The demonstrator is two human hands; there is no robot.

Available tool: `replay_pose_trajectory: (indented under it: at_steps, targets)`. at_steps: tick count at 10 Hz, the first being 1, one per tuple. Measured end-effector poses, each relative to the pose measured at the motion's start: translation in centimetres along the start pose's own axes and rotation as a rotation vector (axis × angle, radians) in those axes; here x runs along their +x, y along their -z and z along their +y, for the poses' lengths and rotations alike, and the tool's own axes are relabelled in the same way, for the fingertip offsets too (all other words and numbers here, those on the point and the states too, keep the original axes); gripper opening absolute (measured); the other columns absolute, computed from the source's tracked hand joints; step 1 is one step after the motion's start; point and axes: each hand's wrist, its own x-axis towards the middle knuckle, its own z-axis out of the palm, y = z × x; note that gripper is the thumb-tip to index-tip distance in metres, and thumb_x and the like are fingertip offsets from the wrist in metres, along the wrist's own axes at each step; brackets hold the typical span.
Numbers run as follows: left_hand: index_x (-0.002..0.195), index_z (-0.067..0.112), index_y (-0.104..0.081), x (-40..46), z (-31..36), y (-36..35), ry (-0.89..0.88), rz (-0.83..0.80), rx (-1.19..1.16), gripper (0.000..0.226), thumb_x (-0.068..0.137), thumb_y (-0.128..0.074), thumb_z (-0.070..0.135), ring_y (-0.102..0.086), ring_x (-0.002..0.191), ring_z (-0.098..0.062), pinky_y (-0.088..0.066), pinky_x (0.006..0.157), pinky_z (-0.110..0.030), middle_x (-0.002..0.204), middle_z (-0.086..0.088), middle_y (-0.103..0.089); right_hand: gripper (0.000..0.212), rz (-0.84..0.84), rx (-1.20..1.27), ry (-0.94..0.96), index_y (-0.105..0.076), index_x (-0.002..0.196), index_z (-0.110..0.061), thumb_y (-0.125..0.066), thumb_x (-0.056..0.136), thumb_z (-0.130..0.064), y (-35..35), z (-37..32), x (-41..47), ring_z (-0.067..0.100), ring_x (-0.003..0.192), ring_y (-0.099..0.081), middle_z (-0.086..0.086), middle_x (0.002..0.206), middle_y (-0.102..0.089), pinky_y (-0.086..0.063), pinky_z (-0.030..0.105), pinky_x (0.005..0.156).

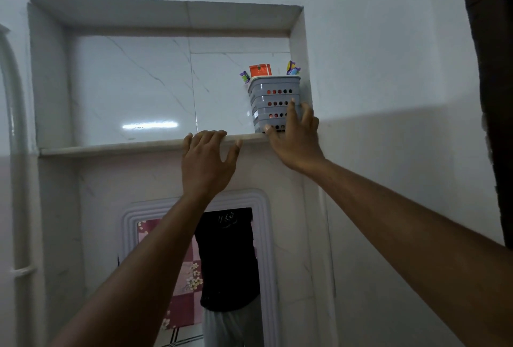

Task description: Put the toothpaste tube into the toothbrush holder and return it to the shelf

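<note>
A grey perforated toothbrush holder (pixel 273 97) stands upright at the right end of the tiled wall shelf (pixel 111 147), close to the niche's right wall. The flat end of an orange-red toothpaste tube (pixel 259 70) sticks out of its top, between toothbrush heads (pixel 293 68) on the right and another (pixel 244 77) on the left. My right hand (pixel 294 138) rests against the holder's lower right front, fingers spread and touching it. My left hand (pixel 208 160) lies flat on the shelf's front edge, fingertips curled over the lip, holding nothing.
The shelf is a recessed marble-tiled niche (pixel 130 88). Below it hangs a white-framed mirror (pixel 222 263) reflecting a person in a dark shirt. A white pipe (pixel 16 152) runs down the left wall. A dark object (pixel 494 97) juts in at the right.
</note>
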Motion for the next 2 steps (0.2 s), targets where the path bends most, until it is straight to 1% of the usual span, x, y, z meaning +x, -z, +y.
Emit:
replay_pose_trajectory:
  at_steps: [1,2]
  targets:
    - [0.145,0.015,-0.062,-0.9,0.0,0.9,-0.018,-0.054,-0.042,0.062,0.104,-0.051,0.062,-0.048,0.147,-0.025,-0.028,0.128,-0.048,0.147,-0.002,-0.063,0.071,0.118,0.038,0.052,-0.039,0.164,-0.019,-0.057,0.106,-0.055,0.3,0.7,-2.4,0.032,0.15,-0.033,0.009,0.166,-0.034,-0.038,0.051,0.121]
    - [0.153,0.016,-0.054,-1.9,0.2,2.9,0.003,-0.122,-0.071,0.068,0.104,-0.051,0.064,-0.042,0.153,-0.024,-0.037,0.124,-0.048,0.16,-0.003,-0.053,0.052,0.154,0.138,0.072,-0.063,0.149,-0.018,-0.059,0.107,-0.048,0.9,1.1,-5.0,0.029,0.141,-0.048,0.006,0.149,-0.058,-0.046,0.05,0.115]
